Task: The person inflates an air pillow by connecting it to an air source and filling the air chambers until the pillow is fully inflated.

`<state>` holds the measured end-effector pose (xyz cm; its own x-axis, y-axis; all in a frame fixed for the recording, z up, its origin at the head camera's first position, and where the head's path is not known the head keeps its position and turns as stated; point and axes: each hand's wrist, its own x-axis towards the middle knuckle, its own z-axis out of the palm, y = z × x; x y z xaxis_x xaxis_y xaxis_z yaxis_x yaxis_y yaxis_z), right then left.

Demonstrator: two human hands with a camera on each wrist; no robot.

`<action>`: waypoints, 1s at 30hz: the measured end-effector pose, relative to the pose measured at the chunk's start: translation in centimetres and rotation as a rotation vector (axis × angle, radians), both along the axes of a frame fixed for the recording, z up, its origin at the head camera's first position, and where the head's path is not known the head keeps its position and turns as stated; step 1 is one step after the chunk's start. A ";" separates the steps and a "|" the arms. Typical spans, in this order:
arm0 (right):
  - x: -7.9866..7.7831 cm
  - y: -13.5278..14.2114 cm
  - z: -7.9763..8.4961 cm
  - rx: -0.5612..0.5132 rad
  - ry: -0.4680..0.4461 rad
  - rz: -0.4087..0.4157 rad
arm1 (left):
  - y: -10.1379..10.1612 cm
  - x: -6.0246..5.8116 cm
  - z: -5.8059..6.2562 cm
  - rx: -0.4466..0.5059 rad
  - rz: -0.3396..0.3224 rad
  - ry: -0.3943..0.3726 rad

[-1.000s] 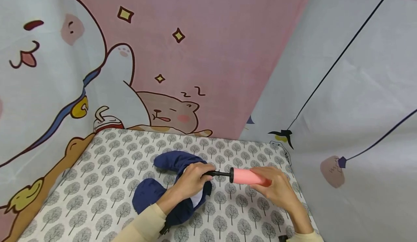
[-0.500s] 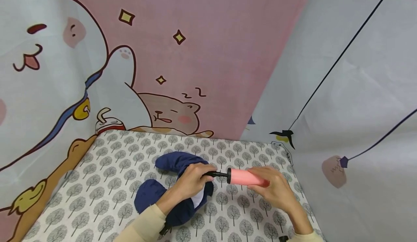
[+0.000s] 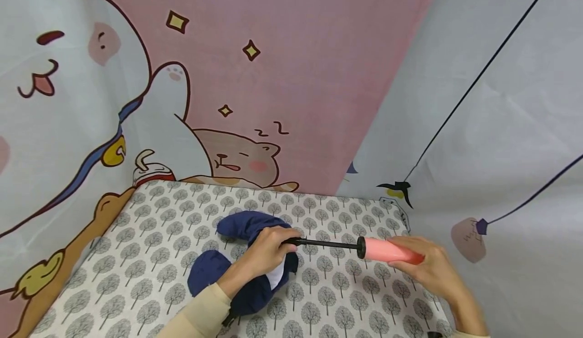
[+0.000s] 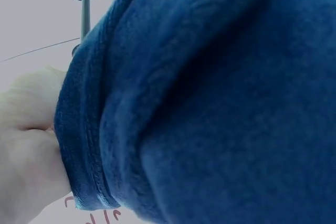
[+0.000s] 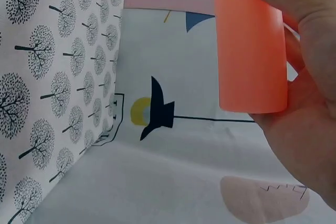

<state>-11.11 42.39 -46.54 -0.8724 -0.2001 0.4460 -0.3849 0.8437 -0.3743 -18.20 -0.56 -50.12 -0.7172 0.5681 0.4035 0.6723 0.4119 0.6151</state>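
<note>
A hand pump with a pink barrel (image 3: 382, 250) and a black rod (image 3: 330, 244) spans the space between both hands, lying nearly level. My right hand (image 3: 425, 262) grips the far end of the barrel; the right wrist view has the barrel (image 5: 251, 45) close up, fingers and thumb round it. With curled fingers my left hand (image 3: 268, 249) holds the black end of the rod. Under and around that hand is a navy, U-shaped neck pillow (image 3: 207, 272) with a white patch. Its blue fabric (image 4: 236, 119) fills most of the left wrist view and hides the left fingers.
The table (image 3: 150, 257) has a white cover with a grey tree print. Cloth walls with cartoon prints stand behind it and along both sides, the right wall (image 3: 510, 140) near my right hand.
My right hand has drawn the pink barrel to the right after a slight shift left, so more of the black rod shows. The left hand and the pillow stay nearly in place.
</note>
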 end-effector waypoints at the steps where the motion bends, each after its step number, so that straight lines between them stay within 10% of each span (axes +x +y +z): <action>1: -0.1 -0.3 0.0 0.004 -0.005 0.005 | 0.0 0.0 0.0 -0.001 -0.004 0.001; 10: -1.8 -7.7 -1.1 -0.007 0.056 0.137 | 0.9 -0.9 -2.0 0.064 -0.033 0.180; 16: -2.0 -10.4 -2.1 -0.035 0.075 0.135 | 1.2 -0.3 -1.1 0.025 -0.015 0.123; 30: -1.0 -4.5 -1.5 -0.019 0.007 0.094 | 0.7 0.0 0.0 -0.028 -0.023 0.027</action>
<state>-12.12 37.86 -48.05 -0.8471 -0.2724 0.4564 -0.4646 0.7965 -0.3869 -18.17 0.12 -50.16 -0.6929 0.5957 0.4063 0.6982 0.4134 0.5845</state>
